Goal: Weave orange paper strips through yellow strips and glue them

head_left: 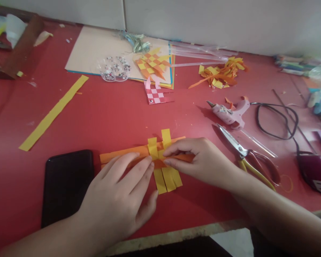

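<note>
On the red table lie orange paper strips (117, 153) running left to right, crossed by short yellow paper strips (169, 180) in a partial weave. My left hand (123, 185) lies over the orange strips, fingers stretched out, its fingertips pressing at the left of the crossing. My right hand (198, 157) pinches an orange strip between thumb and fingers at the right of the crossing. Part of the weave is hidden under my fingers. A black phone (66, 182) rests just left of my left hand.
Scissors (235, 142) and a pink glue gun (230, 110) with a black cord lie right. A long yellow strip (55, 112) is at left. Woven paper fish (156, 94), googly eyes (113, 69), paper sheets (91, 50) and orange-yellow scraps (222, 76) sit farther back.
</note>
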`<action>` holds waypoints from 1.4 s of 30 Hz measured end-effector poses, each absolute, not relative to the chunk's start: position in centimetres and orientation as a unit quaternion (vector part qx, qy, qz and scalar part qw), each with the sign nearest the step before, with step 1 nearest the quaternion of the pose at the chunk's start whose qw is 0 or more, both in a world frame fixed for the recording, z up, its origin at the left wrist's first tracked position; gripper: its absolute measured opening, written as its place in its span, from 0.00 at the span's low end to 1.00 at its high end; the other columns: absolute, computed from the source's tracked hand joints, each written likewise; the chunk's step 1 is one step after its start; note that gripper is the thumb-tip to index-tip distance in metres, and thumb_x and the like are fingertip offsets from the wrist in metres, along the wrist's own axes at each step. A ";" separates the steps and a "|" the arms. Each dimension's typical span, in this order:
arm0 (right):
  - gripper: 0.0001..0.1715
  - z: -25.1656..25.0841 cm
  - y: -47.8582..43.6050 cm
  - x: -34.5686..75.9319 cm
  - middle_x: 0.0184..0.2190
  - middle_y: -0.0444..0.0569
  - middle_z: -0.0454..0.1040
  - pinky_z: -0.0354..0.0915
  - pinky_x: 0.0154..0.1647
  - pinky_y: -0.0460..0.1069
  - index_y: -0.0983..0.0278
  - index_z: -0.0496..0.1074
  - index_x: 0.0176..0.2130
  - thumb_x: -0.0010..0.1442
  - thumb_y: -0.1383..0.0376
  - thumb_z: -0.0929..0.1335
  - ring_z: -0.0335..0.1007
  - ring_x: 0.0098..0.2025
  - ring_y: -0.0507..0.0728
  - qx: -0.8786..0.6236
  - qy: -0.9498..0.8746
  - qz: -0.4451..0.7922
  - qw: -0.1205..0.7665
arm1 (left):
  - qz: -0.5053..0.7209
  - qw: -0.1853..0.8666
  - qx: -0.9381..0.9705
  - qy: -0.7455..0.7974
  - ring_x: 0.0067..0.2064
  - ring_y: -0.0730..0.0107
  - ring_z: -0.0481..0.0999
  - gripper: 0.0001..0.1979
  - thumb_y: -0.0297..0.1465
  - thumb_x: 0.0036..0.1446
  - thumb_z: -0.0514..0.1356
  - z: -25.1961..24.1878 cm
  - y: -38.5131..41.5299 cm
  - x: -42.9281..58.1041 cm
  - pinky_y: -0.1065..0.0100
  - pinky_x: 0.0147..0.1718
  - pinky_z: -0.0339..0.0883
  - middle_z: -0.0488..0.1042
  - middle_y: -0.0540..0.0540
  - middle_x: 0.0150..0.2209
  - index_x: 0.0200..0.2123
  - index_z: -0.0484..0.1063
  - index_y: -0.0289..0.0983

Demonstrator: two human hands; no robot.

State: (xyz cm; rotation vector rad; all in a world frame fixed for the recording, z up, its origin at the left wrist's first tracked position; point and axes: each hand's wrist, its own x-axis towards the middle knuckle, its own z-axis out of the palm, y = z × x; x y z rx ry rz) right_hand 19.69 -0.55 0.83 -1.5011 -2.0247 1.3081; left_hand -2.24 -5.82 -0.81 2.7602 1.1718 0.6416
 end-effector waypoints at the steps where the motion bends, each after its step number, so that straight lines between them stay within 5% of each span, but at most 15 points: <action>1: 0.06 0.9 -0.5 19.7 0.35 0.44 0.81 0.73 0.39 0.45 0.61 0.78 0.36 0.57 0.65 0.70 0.78 0.36 0.52 -0.519 -0.706 0.457 0.151 | 0.211 0.038 0.900 0.381 0.47 0.46 0.74 0.19 0.32 0.56 0.58 -0.8 -5.8 -2.2 0.49 0.42 0.72 0.79 0.40 0.46 0.46 0.78 0.27; 31: 0.03 0.9 -0.6 20.6 0.34 0.40 0.79 0.69 0.37 0.45 0.59 0.76 0.34 0.58 0.65 0.70 0.75 0.35 0.50 -0.549 -0.725 0.404 0.100 | 0.207 0.016 0.903 0.375 0.44 0.49 0.74 0.18 0.32 0.58 0.58 -0.8 -6.0 -2.0 0.51 0.42 0.69 0.80 0.41 0.46 0.46 0.77 0.26; 42: 0.03 0.7 -0.7 20.6 0.34 0.41 0.79 0.69 0.37 0.45 0.58 0.76 0.34 0.58 0.64 0.69 0.76 0.35 0.51 -0.553 -0.716 0.413 0.102 | 0.204 0.017 0.904 0.375 0.45 0.48 0.73 0.16 0.33 0.59 0.57 -0.9 -5.9 -1.7 0.50 0.42 0.69 0.79 0.43 0.44 0.47 0.78 0.33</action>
